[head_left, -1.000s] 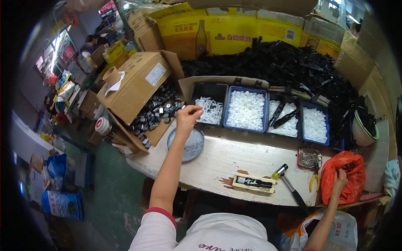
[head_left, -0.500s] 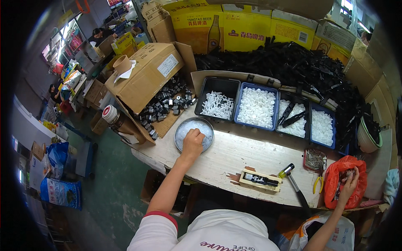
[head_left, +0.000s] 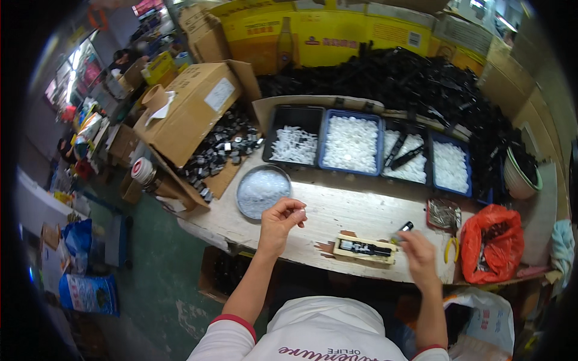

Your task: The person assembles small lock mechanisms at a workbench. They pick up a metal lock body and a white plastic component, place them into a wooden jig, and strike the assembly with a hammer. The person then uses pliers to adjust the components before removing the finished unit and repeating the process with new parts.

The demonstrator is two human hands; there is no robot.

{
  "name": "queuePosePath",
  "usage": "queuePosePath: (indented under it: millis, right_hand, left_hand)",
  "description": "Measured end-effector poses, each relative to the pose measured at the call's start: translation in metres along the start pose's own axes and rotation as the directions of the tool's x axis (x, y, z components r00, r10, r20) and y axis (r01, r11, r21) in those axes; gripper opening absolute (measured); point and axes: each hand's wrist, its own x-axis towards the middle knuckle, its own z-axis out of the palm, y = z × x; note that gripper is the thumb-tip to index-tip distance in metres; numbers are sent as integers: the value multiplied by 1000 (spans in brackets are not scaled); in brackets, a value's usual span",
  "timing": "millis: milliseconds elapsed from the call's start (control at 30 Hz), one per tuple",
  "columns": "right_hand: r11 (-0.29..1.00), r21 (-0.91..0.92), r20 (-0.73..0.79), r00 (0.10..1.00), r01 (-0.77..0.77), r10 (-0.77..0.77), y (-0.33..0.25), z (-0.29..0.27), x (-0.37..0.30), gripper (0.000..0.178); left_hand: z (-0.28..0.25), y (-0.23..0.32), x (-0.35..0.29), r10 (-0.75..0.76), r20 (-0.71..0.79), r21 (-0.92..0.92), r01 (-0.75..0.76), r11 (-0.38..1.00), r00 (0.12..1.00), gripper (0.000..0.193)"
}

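My left hand [head_left: 280, 224] is over the bench just off the round metal dish [head_left: 241, 207], which holds small clear pieces. Its thumb and fingertips are pinched together; whatever they hold is too small to name. Blurred by motion, my right hand [head_left: 419, 256] is at the right end of a cream-coloured fixture [head_left: 385, 260]. A black assembly [head_left: 376, 250] with white and metallic parts lies in that fixture. Behind the right fingers the dark end of a hammer [head_left: 406, 227] shows, and the rest of it is mostly hidden. I cannot see whether those fingers touch it.
Four bins [head_left: 355, 172] of small white parts line the bench, black parts heaped behind. To the right are a red bag [head_left: 509, 253], yellow-handled pliers [head_left: 447, 249] and a tray of metal pins [head_left: 444, 215]. A cardboard box [head_left: 186, 114] with metal pieces stands left.
My left hand has come out of the metal dish, moving right and nearer. My right hand has left the red bag and moved left to the fixture. The view has shifted slightly.
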Motion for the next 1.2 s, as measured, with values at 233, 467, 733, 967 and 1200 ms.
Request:
queuePosePath:
  millis: [233,467,733,967,1200]
  right_hand:
    - [992,64,122,986,107,-114,-20,35,20,15]
    - [994,63,141,985,90,-98,-19,35,19,14]
    - [616,552,536,805,-562,254,-1,23,10,21]
    - [486,628,495,794,-608,353,7,13,-9,19]
    - [430,561,441,695,-707,568,32,5,-31,8]
  left_hand:
    - [46,-10,-20,-55,175,-35,62,997,983,11]
    - [59,-10,-30,-9,211,20,5,1000,977,12]
    - [64,-10,-26,305,442,205,-426,881,843,20]
    - [80,-22,-28,306,558,321,-540,778,772,25]
    - [79,-53,-33,176,497,607,-485,629,850,29]
